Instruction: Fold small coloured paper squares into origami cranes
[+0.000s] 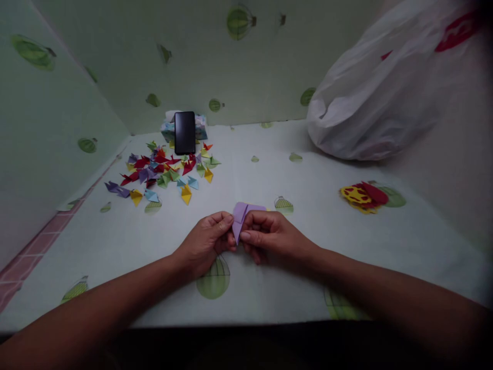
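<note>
A partly folded piece of purple origami paper (239, 213) is held up between my two hands, just above the table's middle. Its lower end tapers to a point, and a flap reaches right behind my right fingers. My left hand (210, 234) pinches its left edge between thumb and fingers. On the other side, my right hand (269, 234) grips the paper near the lower point, thumb and forefinger closed on it. A little yellow shows just behind my right hand; what it belongs to is mostly hidden.
Many folded paper cranes (165, 172) in mixed colours lie at the back left. Behind them a black phone (185, 132) leans on a tissue pack (201, 127). Red and yellow cut-out shapes (364, 197) lie at right. A large white plastic bag (370, 97) stands at the back right.
</note>
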`<state>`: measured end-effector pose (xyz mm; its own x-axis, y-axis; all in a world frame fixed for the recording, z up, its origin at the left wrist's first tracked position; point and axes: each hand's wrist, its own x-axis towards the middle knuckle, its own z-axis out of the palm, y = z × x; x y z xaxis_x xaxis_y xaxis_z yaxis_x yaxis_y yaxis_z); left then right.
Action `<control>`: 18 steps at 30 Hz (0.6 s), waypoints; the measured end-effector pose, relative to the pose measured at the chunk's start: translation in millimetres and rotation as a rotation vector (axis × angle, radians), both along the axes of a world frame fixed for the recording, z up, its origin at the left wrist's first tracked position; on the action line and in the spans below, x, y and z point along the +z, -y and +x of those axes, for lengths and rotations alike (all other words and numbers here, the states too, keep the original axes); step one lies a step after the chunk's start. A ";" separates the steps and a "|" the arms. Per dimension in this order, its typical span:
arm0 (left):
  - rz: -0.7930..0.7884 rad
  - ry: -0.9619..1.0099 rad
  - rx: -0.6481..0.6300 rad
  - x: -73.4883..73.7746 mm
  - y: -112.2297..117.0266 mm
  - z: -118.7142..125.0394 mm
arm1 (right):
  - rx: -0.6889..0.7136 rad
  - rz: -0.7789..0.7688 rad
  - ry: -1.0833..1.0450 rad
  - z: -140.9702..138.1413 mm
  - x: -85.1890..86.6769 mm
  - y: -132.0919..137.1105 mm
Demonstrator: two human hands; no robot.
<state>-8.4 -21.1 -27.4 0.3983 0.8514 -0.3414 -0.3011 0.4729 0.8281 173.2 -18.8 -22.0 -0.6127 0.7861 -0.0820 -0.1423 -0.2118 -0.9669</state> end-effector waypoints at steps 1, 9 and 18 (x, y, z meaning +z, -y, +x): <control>-0.004 0.000 0.003 0.1 0.0 -0.1 | 0.001 -0.001 0.006 -0.2 -0.2 -0.1; -0.003 0.014 0.010 -0.9 0.4 -0.5 | -0.012 -0.007 0.023 0.4 -2.1 -1.2; -0.013 0.024 0.006 -1.0 -0.8 -0.9 | -0.008 0.003 0.041 0.9 -2.2 -1.6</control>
<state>-9.3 -20.3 -28.4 0.4015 0.8493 -0.3427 -0.3233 0.4816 0.8146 174.1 -17.3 -24.1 -0.6027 0.7911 -0.1044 -0.1041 -0.2077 -0.9726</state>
